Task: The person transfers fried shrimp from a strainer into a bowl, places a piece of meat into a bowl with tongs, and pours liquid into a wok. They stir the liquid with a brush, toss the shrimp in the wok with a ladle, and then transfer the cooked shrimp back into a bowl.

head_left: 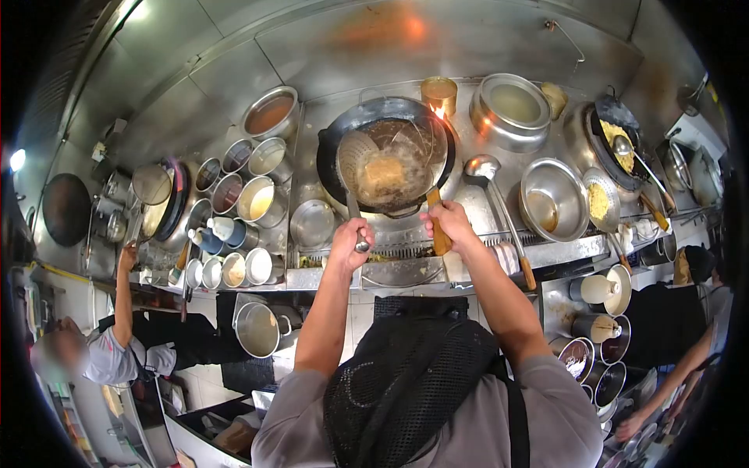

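In front of me a black wok (328, 144) sits on the range with brown bubbling liquid inside. My left hand (351, 240) is closed round the metal handle of a perforated skimmer (356, 156), its round head in the wok's left half. Closed on a wooden handle, my right hand (450, 223) holds a wire strainer (431, 148) over the right half. A golden-brown block of food (384, 171) lies between the two tools. Flame shows at the wok's back right rim, beside a tin can (439, 93).
Right of the wok are a ladle (491, 175), a steel bowl (555, 203) and a lidless pot (511, 117). Several seasoning containers (261, 199) crowd the left, near a metal dish (312, 224). Co-workers stand left (125, 351) and right (663, 312).
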A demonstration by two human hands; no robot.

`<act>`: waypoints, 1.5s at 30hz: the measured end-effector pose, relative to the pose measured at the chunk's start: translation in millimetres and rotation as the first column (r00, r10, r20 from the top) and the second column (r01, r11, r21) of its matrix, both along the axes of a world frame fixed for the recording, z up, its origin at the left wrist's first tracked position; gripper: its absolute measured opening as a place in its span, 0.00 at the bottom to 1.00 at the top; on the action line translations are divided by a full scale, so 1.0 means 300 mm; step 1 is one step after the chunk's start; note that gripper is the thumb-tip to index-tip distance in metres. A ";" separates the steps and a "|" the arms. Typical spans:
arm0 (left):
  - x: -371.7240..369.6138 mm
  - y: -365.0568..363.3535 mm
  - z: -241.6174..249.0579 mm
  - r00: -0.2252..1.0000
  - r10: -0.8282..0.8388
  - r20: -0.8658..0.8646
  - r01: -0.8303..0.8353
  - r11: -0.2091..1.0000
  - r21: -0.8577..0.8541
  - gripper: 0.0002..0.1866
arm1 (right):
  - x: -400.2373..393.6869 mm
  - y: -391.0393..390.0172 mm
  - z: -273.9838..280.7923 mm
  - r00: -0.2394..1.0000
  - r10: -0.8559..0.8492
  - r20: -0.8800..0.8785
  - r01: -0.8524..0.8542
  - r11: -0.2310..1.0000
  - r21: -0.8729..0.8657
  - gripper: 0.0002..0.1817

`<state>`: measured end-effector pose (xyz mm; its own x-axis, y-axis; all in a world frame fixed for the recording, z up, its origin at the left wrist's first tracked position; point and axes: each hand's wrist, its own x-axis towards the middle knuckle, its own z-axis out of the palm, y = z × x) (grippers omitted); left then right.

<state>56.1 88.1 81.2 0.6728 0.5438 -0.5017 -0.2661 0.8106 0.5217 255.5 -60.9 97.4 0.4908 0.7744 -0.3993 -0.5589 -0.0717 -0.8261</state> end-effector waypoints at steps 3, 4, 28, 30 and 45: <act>0.017 -0.046 0.024 1.000 0.015 0.003 -0.015 1.000 0.011 0.06 | 0.016 -0.023 0.016 1.000 -0.003 -0.006 0.003 1.000 -0.005 0.07; 0.024 -0.057 0.029 1.000 0.018 0.006 -0.018 1.000 0.016 0.05 | 0.022 -0.029 0.012 1.000 -0.009 -0.008 0.009 1.000 -0.004 0.07; 0.311 -0.360 0.292 0.961 -0.212 -0.176 0.270 0.848 0.456 0.15 | 0.141 -0.437 0.188 0.938 -0.330 -0.110 0.347 0.911 0.221 0.14; 0.363 -0.405 0.288 0.953 -0.253 -0.164 0.301 0.833 0.465 0.14 | 0.169 -0.515 0.197 0.915 -0.392 -0.093 0.403 0.895 0.191 0.14; 0.757 -0.771 0.073 0.776 -0.550 -0.308 0.624 0.598 0.504 0.23 | 0.320 -0.962 0.064 0.722 -0.640 0.263 0.677 0.732 -0.078 0.22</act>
<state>283.3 -143.2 103.1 0.9081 0.2473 -0.3380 0.2503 0.3267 0.9114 351.5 -349.5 116.5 0.9358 0.1589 -0.3148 -0.3338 0.1117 -0.9360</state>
